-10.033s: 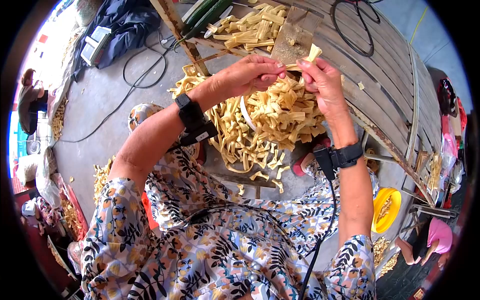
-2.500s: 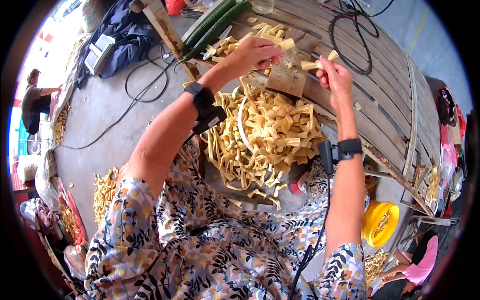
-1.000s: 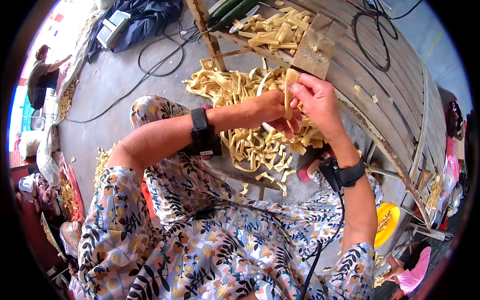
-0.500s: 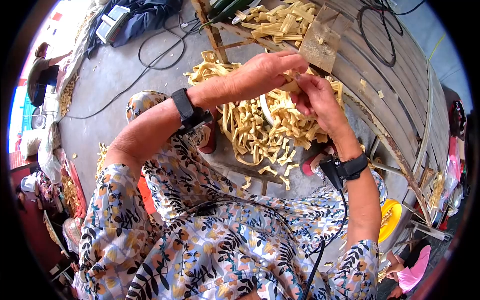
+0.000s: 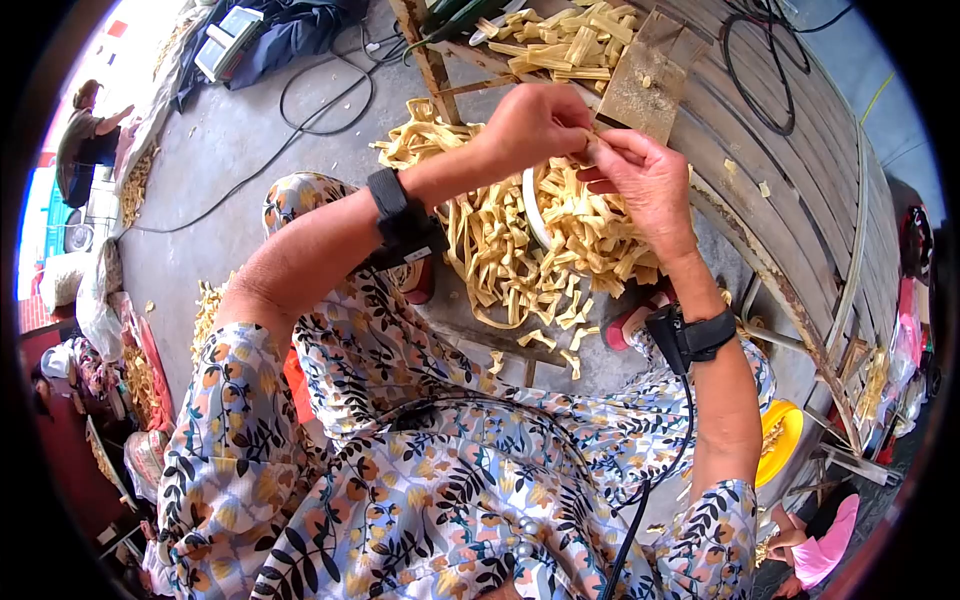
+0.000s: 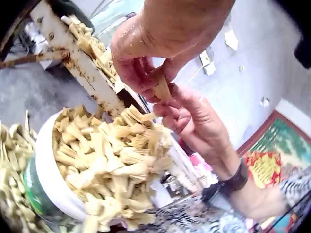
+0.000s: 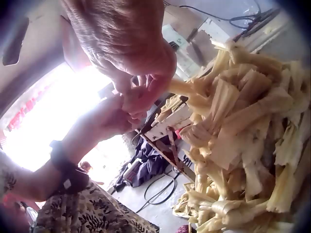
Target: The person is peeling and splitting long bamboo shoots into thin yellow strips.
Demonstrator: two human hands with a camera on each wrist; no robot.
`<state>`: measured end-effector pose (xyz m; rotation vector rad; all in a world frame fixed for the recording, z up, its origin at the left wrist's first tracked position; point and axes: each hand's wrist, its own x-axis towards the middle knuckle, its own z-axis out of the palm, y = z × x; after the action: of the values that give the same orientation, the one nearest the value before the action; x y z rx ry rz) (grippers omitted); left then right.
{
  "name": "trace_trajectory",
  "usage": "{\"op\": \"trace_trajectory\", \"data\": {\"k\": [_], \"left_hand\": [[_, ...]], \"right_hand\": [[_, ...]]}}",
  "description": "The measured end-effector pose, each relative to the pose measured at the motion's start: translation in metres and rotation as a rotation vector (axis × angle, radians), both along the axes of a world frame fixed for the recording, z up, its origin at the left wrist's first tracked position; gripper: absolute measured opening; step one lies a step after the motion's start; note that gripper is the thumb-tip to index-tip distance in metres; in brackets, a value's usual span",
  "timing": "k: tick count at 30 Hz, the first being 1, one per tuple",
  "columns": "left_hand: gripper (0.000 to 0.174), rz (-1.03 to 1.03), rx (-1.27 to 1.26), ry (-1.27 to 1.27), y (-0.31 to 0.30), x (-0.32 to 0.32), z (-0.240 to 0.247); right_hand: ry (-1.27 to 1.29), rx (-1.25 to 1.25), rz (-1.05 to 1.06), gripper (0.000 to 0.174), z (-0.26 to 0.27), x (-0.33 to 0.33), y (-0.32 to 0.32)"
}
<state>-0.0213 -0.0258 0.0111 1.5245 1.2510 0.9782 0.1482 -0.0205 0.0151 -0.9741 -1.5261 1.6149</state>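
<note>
Over the heap, my left hand (image 5: 540, 125) and right hand (image 5: 650, 185) meet fingertip to fingertip. Between them they pinch a pale yellow tofu-skin strip (image 6: 162, 90), mostly hidden by the fingers in the head view. The left hand (image 6: 170, 29) covers its upper part in the left wrist view. Below the hands, a white-rimmed bucket (image 6: 46, 177) is heaped with knotted tofu-skin pieces (image 6: 112, 160). Longer strips (image 5: 415, 135) and loose knots (image 5: 535, 340) lie around it.
A slatted table (image 5: 780, 210) with a rusty frame bears flat tofu-skin strips (image 5: 580, 45) and a wooden board (image 5: 645, 85). Black cable (image 5: 340, 120) lies on the floor at left. A yellow bucket (image 5: 780, 440) stands at right. Other people sit at both sides.
My left hand was over the table's strips 2.5 seconds ago while the right held a knotted piece. Since then the hands have come together over the heap and worked a strip between their fingers.
</note>
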Motion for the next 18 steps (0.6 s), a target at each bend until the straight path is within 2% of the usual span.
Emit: {"op": "trace_trajectory", "data": {"k": [2, 5, 6, 9, 13, 16, 18], "left_hand": [[0.012, -0.087, -0.297, -0.247, 0.003, -0.008, -0.001], [0.015, -0.130, -0.344, -0.303, 0.004, -0.008, 0.006], [0.019, -0.164, -0.256, -0.216, 0.004, -0.008, 0.008], [0.026, -0.216, 0.212, 0.292, 0.006, -0.004, 0.008], [0.028, -0.205, 0.308, 0.221, 0.001, -0.001, 0.006], [0.028, -0.158, 0.495, 0.343, -0.003, 0.002, 0.011], [0.027, -0.179, 0.588, 0.434, -0.005, 0.002, 0.012]], "right_hand": [[-0.039, 0.032, 0.023, 0.023, -0.005, 0.003, 0.003], [-0.007, 0.056, -0.046, 0.021, -0.013, 0.008, 0.009], [0.063, -0.106, -0.005, 0.021, -0.008, 0.010, 0.010], [0.264, -0.360, 0.047, 0.020, -0.011, 0.016, 0.014], [0.463, -0.549, 0.112, 0.017, -0.022, 0.019, 0.017], [0.572, -0.547, 0.163, 0.019, -0.019, 0.014, 0.012], [0.484, -0.504, 0.163, 0.023, -0.022, 0.015, 0.012]]}}
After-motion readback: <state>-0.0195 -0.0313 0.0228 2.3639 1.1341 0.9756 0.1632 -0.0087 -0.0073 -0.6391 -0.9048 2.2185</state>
